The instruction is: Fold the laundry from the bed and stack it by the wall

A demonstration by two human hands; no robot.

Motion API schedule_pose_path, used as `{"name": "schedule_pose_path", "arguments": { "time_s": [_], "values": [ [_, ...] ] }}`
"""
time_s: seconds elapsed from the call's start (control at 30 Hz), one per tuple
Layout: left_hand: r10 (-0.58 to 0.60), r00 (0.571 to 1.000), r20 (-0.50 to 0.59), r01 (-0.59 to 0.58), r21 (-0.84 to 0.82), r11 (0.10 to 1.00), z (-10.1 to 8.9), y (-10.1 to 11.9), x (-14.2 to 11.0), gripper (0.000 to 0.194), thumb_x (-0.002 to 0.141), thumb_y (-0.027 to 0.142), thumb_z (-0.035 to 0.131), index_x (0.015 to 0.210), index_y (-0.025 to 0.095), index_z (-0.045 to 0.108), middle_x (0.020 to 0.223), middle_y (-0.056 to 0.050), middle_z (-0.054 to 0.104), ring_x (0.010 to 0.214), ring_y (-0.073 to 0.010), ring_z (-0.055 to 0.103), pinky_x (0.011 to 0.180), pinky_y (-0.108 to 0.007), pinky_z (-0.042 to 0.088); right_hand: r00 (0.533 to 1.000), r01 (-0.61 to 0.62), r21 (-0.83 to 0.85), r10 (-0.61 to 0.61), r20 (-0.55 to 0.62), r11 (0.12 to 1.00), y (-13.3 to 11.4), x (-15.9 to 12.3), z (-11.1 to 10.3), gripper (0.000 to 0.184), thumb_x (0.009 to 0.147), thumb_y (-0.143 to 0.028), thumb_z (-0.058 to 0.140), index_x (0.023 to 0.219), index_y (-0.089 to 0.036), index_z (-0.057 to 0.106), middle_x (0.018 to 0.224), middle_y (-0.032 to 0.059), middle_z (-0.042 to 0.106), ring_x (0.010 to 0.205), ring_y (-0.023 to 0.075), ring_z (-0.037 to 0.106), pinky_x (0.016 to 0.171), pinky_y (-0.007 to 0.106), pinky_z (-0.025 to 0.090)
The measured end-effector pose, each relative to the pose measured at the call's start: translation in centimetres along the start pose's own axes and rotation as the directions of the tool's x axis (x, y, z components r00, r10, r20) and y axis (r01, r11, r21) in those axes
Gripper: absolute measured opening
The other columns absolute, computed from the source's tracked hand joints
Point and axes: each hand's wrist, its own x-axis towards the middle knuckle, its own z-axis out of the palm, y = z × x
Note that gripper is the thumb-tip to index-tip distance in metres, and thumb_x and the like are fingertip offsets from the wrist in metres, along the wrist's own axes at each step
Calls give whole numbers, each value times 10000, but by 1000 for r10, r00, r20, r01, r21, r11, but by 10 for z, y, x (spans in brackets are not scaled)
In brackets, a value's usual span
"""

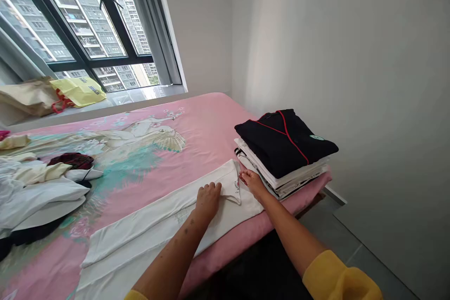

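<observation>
A white T-shirt (140, 229) lies spread along the front edge of the bed, one side folded over lengthwise. Its sleeve, with small dark lettering, is turned back at the right end. My left hand (208, 198) rests on the folded layer, its fingers curled closed on the cloth. At the sleeve's edge, my right hand (251, 182) has its fingers pinched together on the fabric; the fingertips are partly hidden. Just beyond that hand stands a stack of folded clothes (277, 182), topped by a black garment (281, 143) with red piping.
A loose pile of clothes (45, 192) lies on the left of the bed. Pink patterned bedding (200, 126) covers the mattress. On the window sill sit a yellow bag (80, 90) and a tan bag (28, 96). A grey wall (333, 65) rises at the right.
</observation>
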Motion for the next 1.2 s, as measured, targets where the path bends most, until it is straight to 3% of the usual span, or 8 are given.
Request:
{"name": "schedule_pose_path", "arguments": {
  "time_s": [0.13,0.33,0.53,0.7,1.0,1.1,1.2],
  "values": [
    [112,988,103,-120,80,990,-11,0,-3,342,782,57,446,1069,222,532,1037,-82,571,953,-226,519,806,-351,352,1000,24,44,-24,9,999,11,6,0,292,643,-394,568,811,-161,620,761,25,646,755,161,593,714,271,462],
    [151,969,198,-183,157,971,-26,-2,-10,250,702,73,537,930,153,601,971,-133,592,977,-288,514,865,-419,334,998,54,40,-55,22,998,24,15,-2,265,663,-371,554,817,-167,626,750,11,641,726,153,590,709,275,462],
    [118,973,200,-143,114,983,-28,-17,-15,353,709,70,472,1029,173,580,1041,-131,581,942,-285,548,792,-410,380,998,64,23,-64,23,998,28,18,-4,267,679,-365,542,834,-165,627,744,8,643,736,157,590,709,275,463],
    [107,979,174,-111,14,994,-30,-33,-6,392,762,57,394,1068,235,563,1039,-73,624,936,-231,578,786,-355,393,997,70,-2,-70,17,998,27,18,-4,260,685,-354,536,834,-165,635,768,17,650,746,161,582,695,270,459],
    [79,980,182,-61,-104,993,-33,-57,0,338,775,97,367,933,251,623,1000,-20,657,895,-187,600,770,-312,423,997,74,-28,-73,37,997,28,18,-6,284,690,-366,521,858,-163,629,752,3,636,710,145,567,668,259,451],
    [92,975,204,-75,-89,993,-35,-55,-4,315,719,86,424,852,246,659,973,-41,654,924,-225,589,817,-371,411,996,76,-36,-74,40,996,28,17,-6,290,690,-369,523,862,-163,634,752,3,634,706,143,563,669,260,448],
    [145,979,145,-135,-76,988,-35,-39,-9,392,673,102,489,1009,245,633,1111,-70,603,1079,-260,515,915,-419,363,997,76,-51,-74,38,996,28,16,-6,296,688,-368,524,864,-164,646,748,10,637,710,150,562,671,264,447]
  ]
}}
